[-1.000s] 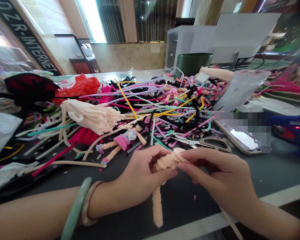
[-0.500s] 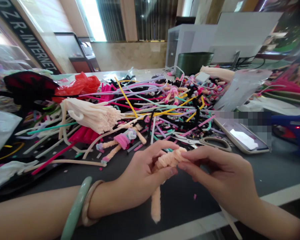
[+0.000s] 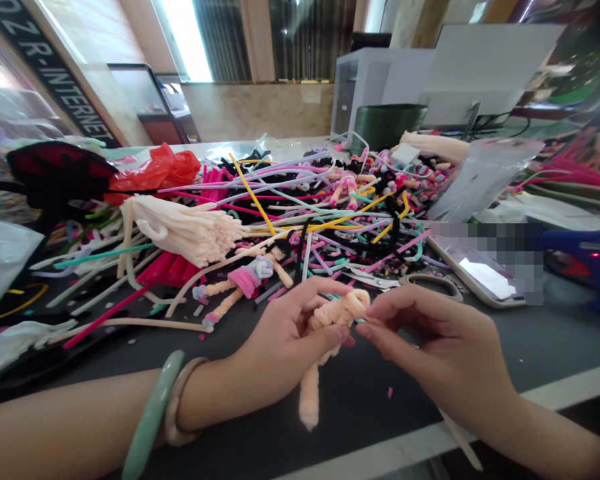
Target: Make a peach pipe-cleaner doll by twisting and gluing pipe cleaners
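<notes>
A peach pipe-cleaner figure (image 3: pixel 331 312), coiled thickly at its top, sits between the thumb and fingers of my left hand (image 3: pixel 275 347). One of its twisted limbs hangs down below that hand. My right hand (image 3: pixel 445 347) pinches the end of a peach pipe cleaner (image 3: pixel 359 301), which forms a small loop at the figure's upper end. My right fingertips partly hide this end. Just beyond my hands lies a pipe-cleaner doll (image 3: pixel 245 281) with a pink body and peach limbs. Scissors (image 3: pixel 430 285) rest behind my right hand, partly covered by it.
Loose coloured pipe cleaners (image 3: pixel 290 213) cover the middle of the dark table. A peach pipe-cleaner bundle (image 3: pixel 190 233) lies left. To the right are a phone (image 3: pixel 490 277) and a blue glue gun (image 3: pixel 587 260). A green bin (image 3: pixel 390 125) stands behind.
A loop now stands out at the top of the figure, where the coil looked closed before. The hanging limb has shifted slightly up and left. My right fingers still pinch near the top.
</notes>
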`<state>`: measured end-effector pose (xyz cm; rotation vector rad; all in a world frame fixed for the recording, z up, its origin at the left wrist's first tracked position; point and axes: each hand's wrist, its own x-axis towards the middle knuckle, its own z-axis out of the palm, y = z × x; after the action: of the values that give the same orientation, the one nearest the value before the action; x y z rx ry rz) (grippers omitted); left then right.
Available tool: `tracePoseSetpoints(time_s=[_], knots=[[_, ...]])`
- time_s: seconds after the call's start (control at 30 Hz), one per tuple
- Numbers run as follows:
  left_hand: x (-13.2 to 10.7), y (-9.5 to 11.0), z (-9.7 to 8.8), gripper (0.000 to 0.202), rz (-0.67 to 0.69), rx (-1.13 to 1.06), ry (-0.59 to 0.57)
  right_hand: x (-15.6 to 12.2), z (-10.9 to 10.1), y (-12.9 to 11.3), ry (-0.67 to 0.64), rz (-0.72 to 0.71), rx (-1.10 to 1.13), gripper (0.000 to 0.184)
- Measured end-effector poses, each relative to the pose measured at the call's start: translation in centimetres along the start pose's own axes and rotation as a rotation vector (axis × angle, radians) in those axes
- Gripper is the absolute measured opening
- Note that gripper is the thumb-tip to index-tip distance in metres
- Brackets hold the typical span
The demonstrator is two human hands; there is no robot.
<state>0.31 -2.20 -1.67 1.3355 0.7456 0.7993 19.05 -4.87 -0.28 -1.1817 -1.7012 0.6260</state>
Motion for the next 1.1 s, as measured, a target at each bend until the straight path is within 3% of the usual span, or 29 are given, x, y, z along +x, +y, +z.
tracePoseSetpoints(time_s=[0.47,0.8,1.1], knots=[[0.55,-0.1,0.03,0.026,-0.008,-0.153,0.021,0.01,-0.12,0.19,-0.034,0.076,0.126,0.009],[0.76,0.36,0.04,0.028,-0.084,-0.267,0.008,0.03,0.01,0.24,-0.04,0.133,0.125,0.007],[0.96,0.32,-0.34,0.032,-0.122,-0.38,-0.033,0.54,0.05,0.18,-0.075,0.239,0.321,0.006]])
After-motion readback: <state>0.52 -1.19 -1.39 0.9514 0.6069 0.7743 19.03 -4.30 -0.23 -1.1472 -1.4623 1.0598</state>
